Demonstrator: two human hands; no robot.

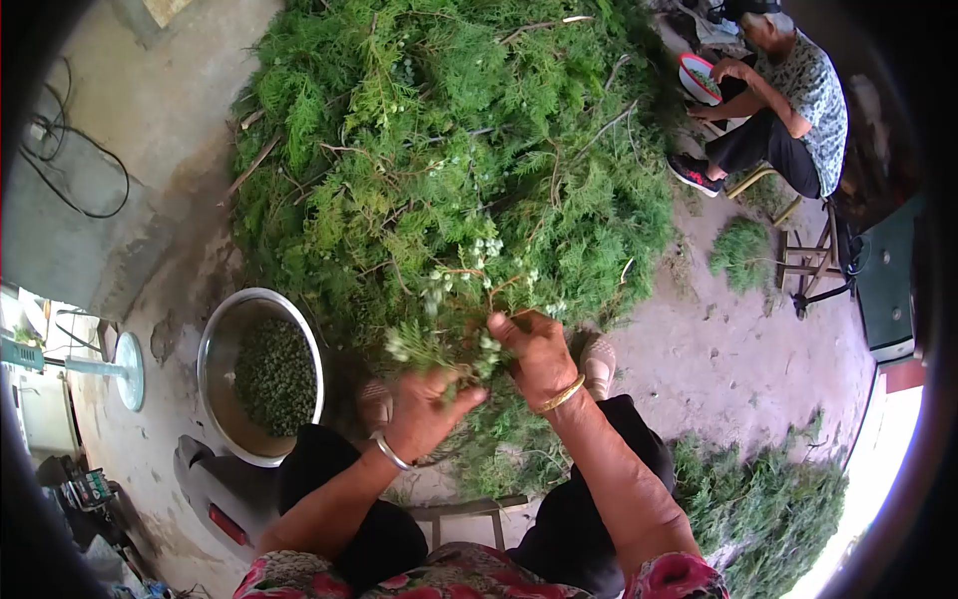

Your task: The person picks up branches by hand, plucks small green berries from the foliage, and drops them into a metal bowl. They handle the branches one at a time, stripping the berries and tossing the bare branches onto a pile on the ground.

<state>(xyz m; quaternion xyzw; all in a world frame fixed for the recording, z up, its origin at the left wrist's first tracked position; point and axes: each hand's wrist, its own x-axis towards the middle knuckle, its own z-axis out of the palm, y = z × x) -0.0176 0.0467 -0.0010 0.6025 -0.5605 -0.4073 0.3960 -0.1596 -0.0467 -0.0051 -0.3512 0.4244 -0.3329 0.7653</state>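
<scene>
Between my hands is a cypress sprig [461, 344] with feathery green leaves and pale green cones, partly smeared by motion. My right hand [539, 354], with a gold bangle at the wrist, pinches its stem between thumb and fingers. Lower and to the left, my left hand [429, 411], wearing a silver bangle, has its fingers curled on the sprig's leafy lower part; its fingertips are partly hidden. Beyond both hands rises a large heap of cut cypress branches [449, 170]. Beside my left knee stands a metal basin [212, 374] holding many small green cones [274, 379].
Another person [788, 110] sits at the upper right with a red-rimmed bowl [701, 78]. More cut branches [758, 509] lie at the lower right. A wooden frame [810, 262] stands below that person. At the left are a fan [130, 371] and a black cable [85, 210].
</scene>
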